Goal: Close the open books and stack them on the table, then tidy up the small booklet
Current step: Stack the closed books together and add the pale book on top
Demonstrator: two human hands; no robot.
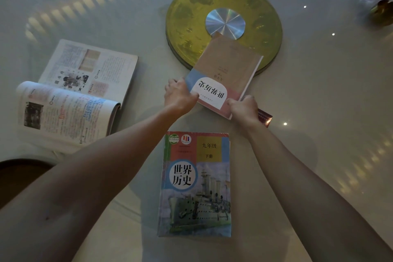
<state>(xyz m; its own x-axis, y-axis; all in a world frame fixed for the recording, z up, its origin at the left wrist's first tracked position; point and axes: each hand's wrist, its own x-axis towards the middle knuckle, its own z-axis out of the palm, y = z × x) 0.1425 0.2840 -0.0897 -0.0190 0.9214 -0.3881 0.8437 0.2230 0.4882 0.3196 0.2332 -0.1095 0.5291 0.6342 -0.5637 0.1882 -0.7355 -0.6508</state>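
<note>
Closed brown book [226,72]: gripped at its near corners by left hand [179,95] and right hand [244,110], far end over gold disc [223,23]. Ship book [195,185] (closed) is laid flat on tabletop [319,91]. Open book [74,95] is seen at left. Red booklet [264,117] is partly hidden under right hand.

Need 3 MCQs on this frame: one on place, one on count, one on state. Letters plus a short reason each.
1. Where does the closed book with the ship cover lie?
A. on the gold disc
B. on the table between the forearms
C. under the open book

2. How many books lie open?
A. one
B. two
C. three

3. What state is the brown-covered book in?
A. open, face down
B. closed, untouched
C. closed, gripped by both hands

Answers:
1 B: it lies flat below the hands.
2 A: only the open book at left shows its pages.
3 C: the left hand and right hand grip its near corners.
</note>
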